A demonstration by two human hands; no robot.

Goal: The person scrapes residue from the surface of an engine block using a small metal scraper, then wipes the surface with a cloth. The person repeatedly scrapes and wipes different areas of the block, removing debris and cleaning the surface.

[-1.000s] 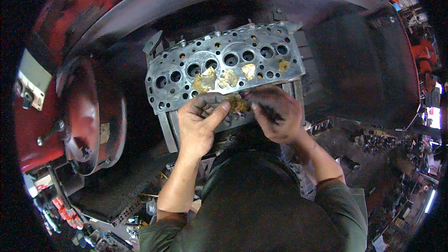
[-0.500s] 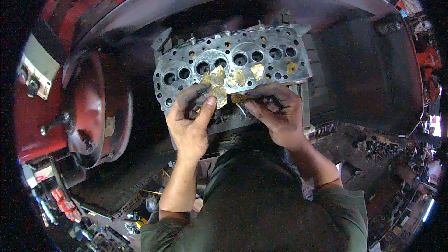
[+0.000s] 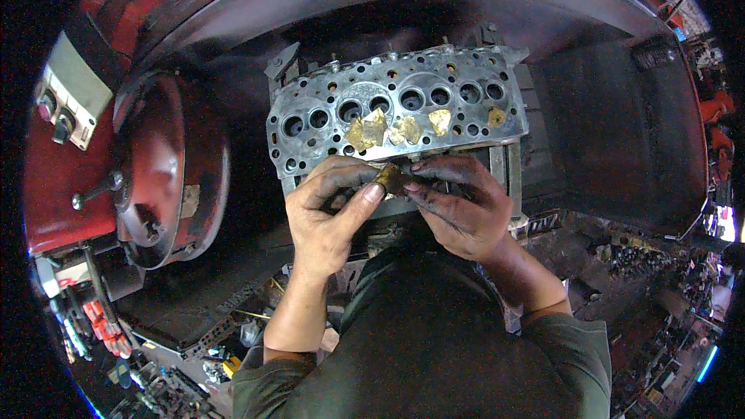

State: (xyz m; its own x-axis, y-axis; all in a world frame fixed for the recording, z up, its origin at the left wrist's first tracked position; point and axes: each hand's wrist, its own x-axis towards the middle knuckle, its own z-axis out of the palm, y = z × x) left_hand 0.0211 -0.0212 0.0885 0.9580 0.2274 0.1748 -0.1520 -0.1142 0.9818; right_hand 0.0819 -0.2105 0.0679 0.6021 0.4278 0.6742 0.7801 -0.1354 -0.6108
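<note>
Both my hands meet just off the near edge of a grey metal cylinder head [image 3: 310,154]. My left hand [image 3: 330,213] pinches a small, thin brass-coloured sheet piece [image 3: 386,176] between thumb and fingers. My right hand [image 3: 463,206] has its blackened fingertips closed on the darker brown right end of it; whether that is one piece or two overlapping, I cannot tell. On the cylinder head's flat face lie several similar gold-coloured pieces: an overlapping pair [image 3: 365,132], a crumpled cluster [image 3: 405,130], a single one [image 3: 439,122] and a small one [image 3: 496,116].
Metal supports [image 3: 500,174] hold the cylinder head inside a dark machine basin. At the left stand a large red handwheel [image 3: 147,186] with a crank handle [image 3: 95,190] and a pale control panel [image 3: 77,97]. Red-handled tools [image 3: 106,328] lie lower left. Cluttered metal parts [image 3: 640,260] lie at right.
My left hand has drawn its brass-coloured piece back from over the cylinder head and tilted it. It now meets the brown piece at my right fingertips. The view has shifted slightly.
</note>
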